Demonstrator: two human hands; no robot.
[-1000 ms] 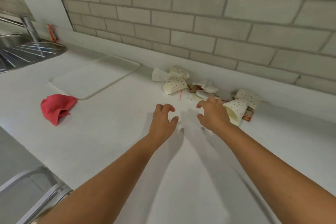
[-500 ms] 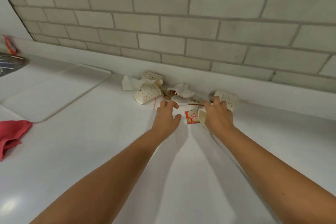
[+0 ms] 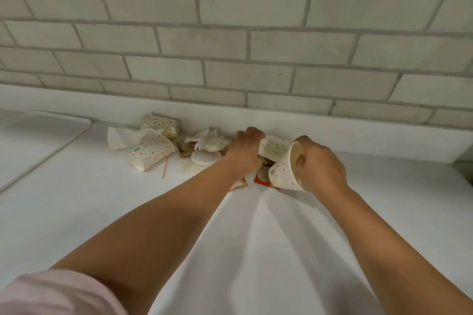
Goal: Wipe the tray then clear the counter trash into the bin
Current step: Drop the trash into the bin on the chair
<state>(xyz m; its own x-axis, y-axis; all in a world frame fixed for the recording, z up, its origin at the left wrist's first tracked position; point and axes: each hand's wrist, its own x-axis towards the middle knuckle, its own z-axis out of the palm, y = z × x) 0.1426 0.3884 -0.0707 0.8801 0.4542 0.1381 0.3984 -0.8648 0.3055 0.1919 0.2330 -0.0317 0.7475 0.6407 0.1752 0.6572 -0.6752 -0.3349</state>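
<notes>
tray [image 3: 43, 133] cropped left, sachet [image 3: 259, 180] partly behind cup [image 3: 282, 174]

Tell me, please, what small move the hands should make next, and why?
Probably tuck the crushed cup that the left hand grips into the open paper cup that the right hand holds; that would free a hand for the crumpled napkins beside them.

A person's 2 forearms, bare from elbow to wrist, cross the lower half of the frame to the left hand [image 3: 245, 151] and right hand [image 3: 320, 169]. A pale pink sleeve [image 3: 58, 294], blurred, covers the left upper arm at the lower left corner.
</notes>
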